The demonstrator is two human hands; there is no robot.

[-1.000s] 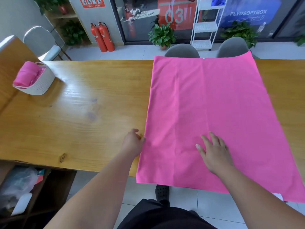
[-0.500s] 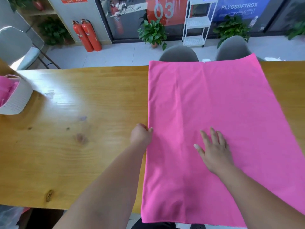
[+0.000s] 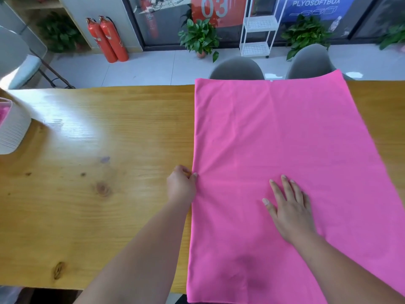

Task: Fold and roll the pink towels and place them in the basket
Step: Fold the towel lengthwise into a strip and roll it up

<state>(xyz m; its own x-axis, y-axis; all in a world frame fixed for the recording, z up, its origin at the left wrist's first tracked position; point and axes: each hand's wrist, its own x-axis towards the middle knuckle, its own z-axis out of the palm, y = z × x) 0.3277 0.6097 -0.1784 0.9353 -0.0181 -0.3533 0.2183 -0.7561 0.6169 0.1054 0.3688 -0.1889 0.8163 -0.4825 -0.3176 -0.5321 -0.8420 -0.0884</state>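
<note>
Towel (image 3: pixel 285 150): likely soft, limp, light; take by left edge
Left hand (image 3: pixel 180 187): fingers pinching that edge
Right hand (image 3: pixel 289 207): fingers spread, pressing flat

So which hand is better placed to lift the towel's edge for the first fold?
Left, likely. The left hand pinches the pink towel at its left edge; the right hand lies flat on it, holding nothing.

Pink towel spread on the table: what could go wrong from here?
The left hand pinches the pink towel at only one spot on its left edge, so a fold may come out skewed. The towel's near end overhangs the table, so it could slide once the flat right hand lifts.
</note>
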